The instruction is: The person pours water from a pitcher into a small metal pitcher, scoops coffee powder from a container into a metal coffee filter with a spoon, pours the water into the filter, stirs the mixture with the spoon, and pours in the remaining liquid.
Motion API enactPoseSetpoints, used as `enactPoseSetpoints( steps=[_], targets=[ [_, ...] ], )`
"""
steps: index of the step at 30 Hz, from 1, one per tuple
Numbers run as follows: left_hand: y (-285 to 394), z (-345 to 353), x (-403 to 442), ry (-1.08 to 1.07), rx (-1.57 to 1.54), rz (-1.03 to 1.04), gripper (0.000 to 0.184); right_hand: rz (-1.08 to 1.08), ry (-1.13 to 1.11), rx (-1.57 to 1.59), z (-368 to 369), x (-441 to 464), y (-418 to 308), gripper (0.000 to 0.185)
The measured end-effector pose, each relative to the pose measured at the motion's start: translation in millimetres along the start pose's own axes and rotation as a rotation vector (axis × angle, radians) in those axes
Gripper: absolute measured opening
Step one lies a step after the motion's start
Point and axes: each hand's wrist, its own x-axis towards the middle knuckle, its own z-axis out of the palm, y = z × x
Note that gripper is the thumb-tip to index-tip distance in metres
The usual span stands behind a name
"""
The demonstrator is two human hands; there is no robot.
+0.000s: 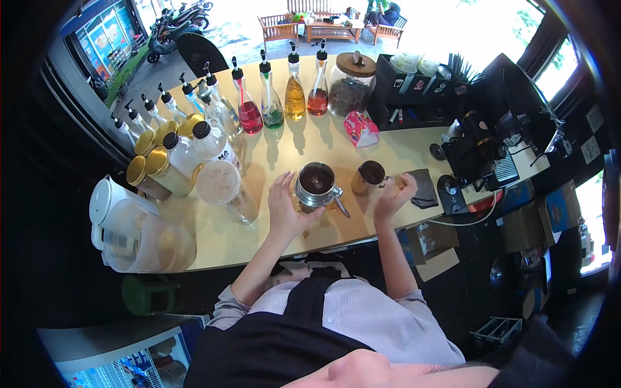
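A metal coffee filter (315, 180) filled with dark brown grounds sits in front of me, over a vessel mostly hidden beneath it. My left hand (289, 210) curves around its left side, thumb near the front and fingers behind. On the filter's right, a metal handle (341, 205) sticks out toward me. Just to the right stands a glass mug (367, 178) with dark contents. Beside the mug's handle is my right hand (395, 196), its fingers loosely bent and apart; no firm grip on the handle shows.
Syrup bottles with pump tops (273, 110) line the far edge. Gold-lidded jars (157, 163), a tall clear container (236, 200) and a plastic pitcher (139, 233) crowd the left. A dark cloth (424, 189) and an espresso machine (482, 152) are right. A pink packet (360, 129) lies behind.
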Motion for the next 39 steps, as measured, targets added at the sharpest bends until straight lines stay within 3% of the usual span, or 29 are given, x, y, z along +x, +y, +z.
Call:
enactPoseSetpoints(
  steps=[2,4,5,7,14,17,25,34,38,39],
  targets=[
    [3,1,3,-0.005,0.075,0.000,0.092,-0.085,-0.055,0.164,-16,-14,-16,0.015],
    [5,2,6,-0.008,0.065,-0.008,0.092,0.044,-0.449,0.443,-26,-38,-13,0.024],
    [6,3,8,-0.008,0.058,-0.020,0.092,0.044,-0.447,0.442,-30,-46,-14,0.024],
    [4,6,10,-0.014,0.037,-0.034,0.092,0.162,-0.743,0.391,-34,-57,-17,0.030],
    [9,10,14,0.036,0.050,-0.048,0.083,0.021,-0.839,0.130,-28,-65,-23,0.050],
    [9,13,15,0.055,0.058,-0.083,0.080,-0.067,-0.895,-0.016,-24,-65,-21,0.047],
    [11,14,13,0.062,0.256,-0.107,0.079,0.053,-1.063,0.042,-16,-65,-7,0.019],
    [18,8,18,-0.003,0.444,-0.128,0.076,-0.111,-1.105,0.023,-15,-51,-3,0.014],
    [17,7,18,-0.054,0.504,-0.121,0.077,0.071,-1.095,0.153,-18,-48,-2,0.014],
    [18,7,18,-0.056,0.509,-0.123,0.077,0.202,-1.108,0.182,-19,-44,-6,0.015]
  ],
)
